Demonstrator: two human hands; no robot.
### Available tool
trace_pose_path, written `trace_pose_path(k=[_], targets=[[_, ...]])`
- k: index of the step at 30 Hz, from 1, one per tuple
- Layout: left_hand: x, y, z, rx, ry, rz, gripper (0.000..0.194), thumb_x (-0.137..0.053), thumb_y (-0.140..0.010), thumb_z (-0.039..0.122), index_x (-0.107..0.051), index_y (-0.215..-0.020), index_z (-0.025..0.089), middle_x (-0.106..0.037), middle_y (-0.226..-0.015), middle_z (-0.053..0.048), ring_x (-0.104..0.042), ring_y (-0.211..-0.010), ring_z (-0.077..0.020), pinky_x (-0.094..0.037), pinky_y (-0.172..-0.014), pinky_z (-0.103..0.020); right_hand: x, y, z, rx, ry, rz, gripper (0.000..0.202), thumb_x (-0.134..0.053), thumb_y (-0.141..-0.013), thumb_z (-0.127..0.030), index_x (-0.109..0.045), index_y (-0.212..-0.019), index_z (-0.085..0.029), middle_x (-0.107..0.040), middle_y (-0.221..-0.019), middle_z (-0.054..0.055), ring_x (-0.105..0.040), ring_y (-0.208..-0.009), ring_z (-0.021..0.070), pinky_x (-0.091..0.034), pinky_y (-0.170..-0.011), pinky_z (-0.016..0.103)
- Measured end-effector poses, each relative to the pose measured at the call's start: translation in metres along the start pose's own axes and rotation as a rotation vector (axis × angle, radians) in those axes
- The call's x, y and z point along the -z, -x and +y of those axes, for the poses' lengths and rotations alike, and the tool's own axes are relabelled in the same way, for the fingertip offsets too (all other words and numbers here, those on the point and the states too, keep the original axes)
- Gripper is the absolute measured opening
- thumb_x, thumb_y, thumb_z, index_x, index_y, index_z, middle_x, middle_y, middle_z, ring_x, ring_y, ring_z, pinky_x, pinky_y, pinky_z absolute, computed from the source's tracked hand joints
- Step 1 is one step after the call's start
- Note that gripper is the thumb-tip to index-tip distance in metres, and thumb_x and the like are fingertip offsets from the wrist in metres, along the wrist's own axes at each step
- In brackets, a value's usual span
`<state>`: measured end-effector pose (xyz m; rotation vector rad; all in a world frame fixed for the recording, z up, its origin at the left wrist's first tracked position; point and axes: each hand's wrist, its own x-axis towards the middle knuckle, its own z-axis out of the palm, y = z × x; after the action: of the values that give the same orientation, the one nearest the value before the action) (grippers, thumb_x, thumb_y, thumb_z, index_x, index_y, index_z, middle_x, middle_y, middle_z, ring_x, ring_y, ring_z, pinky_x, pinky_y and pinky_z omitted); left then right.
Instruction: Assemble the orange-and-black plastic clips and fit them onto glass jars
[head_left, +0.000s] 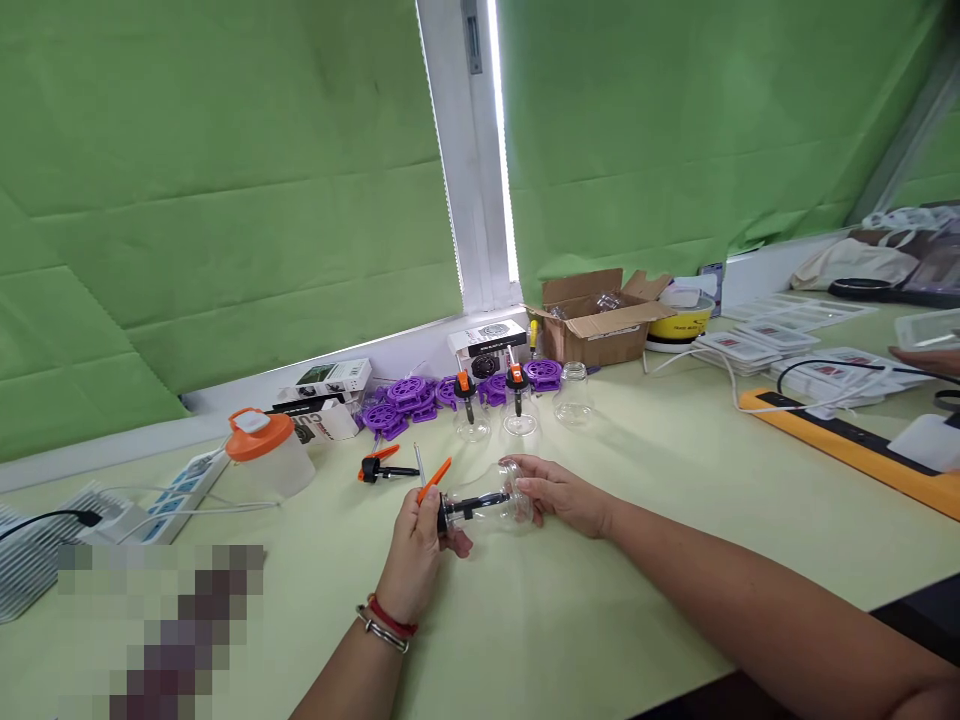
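Observation:
Over the middle of the table, a clear glass bottle (pixel 499 515) lies sideways between my hands, with a black stem inside it. My left hand (pixel 421 535) is closed around the black cap (pixel 442 514), which has an orange lever (pixel 435 478). Around the bottle's wide base curls my right hand (pixel 559 492). Beyond my left hand, a loose black pump top with an orange lever (pixel 382 468) rests on the table. Two glass bottles with orange and black tops (pixel 472 425) (pixel 519 418) stand farther back, beside an uncapped glass bottle (pixel 574 395).
Purple wheel-shaped parts (pixel 409 395) lie along the back, near printed boxes (pixel 487 345) and an open cardboard box (pixel 600 330). An orange-lidded jar (pixel 270 455) and a power strip (pixel 184 490) stand left. At right are an orange-black bar (pixel 847 450), flat packs (pixel 780 345) and another person's hand (pixel 930 360).

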<state>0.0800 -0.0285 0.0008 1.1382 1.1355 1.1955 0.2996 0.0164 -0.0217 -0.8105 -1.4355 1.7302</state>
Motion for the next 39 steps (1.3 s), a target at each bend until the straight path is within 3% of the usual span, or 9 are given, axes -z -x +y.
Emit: trace_pose_path(k=[17,24,27,30,34,39], targets=[[0.0012,-0.0007,-0.0012,-0.007,-0.013,0.013,0.038,-0.046,-0.082,0.059,-0.042,-0.078,0.021,-0.057,-0.057,0.004,-0.059,-0.048,-0.0157,-0.049,-0.052,-0.03,-0.0016,0.0017,-0.0037,0.029,0.069,-0.001,0.056,-0.06,-0.08,-0.044,-0.042,-0.128,-0.023,-0.052,-0.104,0.006,-0.06,-0.071,0.0124,-0.044,-0.056,0.024],[0.0037,0.001,-0.0017,0.024,0.001,0.023,0.053,-0.036,-0.082,0.067,-0.052,-0.087,0.017,-0.06,-0.055,0.0,-0.062,-0.051,-0.0176,-0.05,-0.057,-0.033,-0.0009,0.0026,-0.003,0.036,0.093,-0.004,0.057,-0.059,-0.081,-0.045,-0.041,-0.13,-0.024,-0.05,-0.107,0.006,-0.059,-0.074,0.0129,-0.046,-0.058,0.025],[0.0038,-0.0006,-0.0022,0.034,0.042,0.044,0.052,-0.037,-0.082,0.066,-0.052,-0.091,0.016,-0.059,-0.056,0.0,-0.062,-0.052,-0.0183,-0.051,-0.056,-0.033,-0.0001,0.0027,-0.002,0.061,0.122,0.009,0.065,-0.058,-0.082,-0.046,-0.032,-0.138,-0.025,-0.05,-0.112,0.008,-0.059,-0.077,0.0133,-0.047,-0.06,0.026],[0.004,-0.0025,-0.0025,0.038,0.074,0.036,0.045,-0.045,-0.082,0.061,-0.05,-0.092,0.018,-0.058,-0.064,0.0,-0.064,-0.055,-0.0184,-0.052,-0.055,-0.033,0.001,0.0023,-0.0005,0.125,0.2,0.051,0.071,-0.057,-0.084,-0.042,-0.022,-0.144,-0.03,-0.045,-0.124,0.01,-0.057,-0.085,0.0134,-0.048,-0.068,0.028],[0.0035,-0.0032,-0.002,0.027,0.062,0.03,0.039,-0.047,-0.083,0.058,-0.048,-0.09,0.019,-0.056,-0.068,0.001,-0.064,-0.054,-0.0173,-0.052,-0.052,-0.032,0.0032,0.0013,0.0015,0.264,0.382,0.095,0.058,-0.056,-0.085,-0.035,-0.035,-0.139,-0.032,-0.029,-0.143,0.008,-0.05,-0.109,0.0195,-0.048,-0.082,0.034],[0.0034,-0.0031,-0.0016,-0.008,0.042,0.044,0.036,-0.047,-0.084,0.054,-0.046,-0.092,0.019,-0.056,-0.071,0.002,-0.063,-0.055,-0.016,-0.051,-0.055,-0.032,0.0042,0.0023,0.0013,0.409,0.728,0.104,0.065,-0.064,-0.075,-0.026,-0.043,-0.136,-0.031,-0.029,-0.145,0.008,-0.036,-0.129,0.0259,-0.04,-0.099,0.042]])
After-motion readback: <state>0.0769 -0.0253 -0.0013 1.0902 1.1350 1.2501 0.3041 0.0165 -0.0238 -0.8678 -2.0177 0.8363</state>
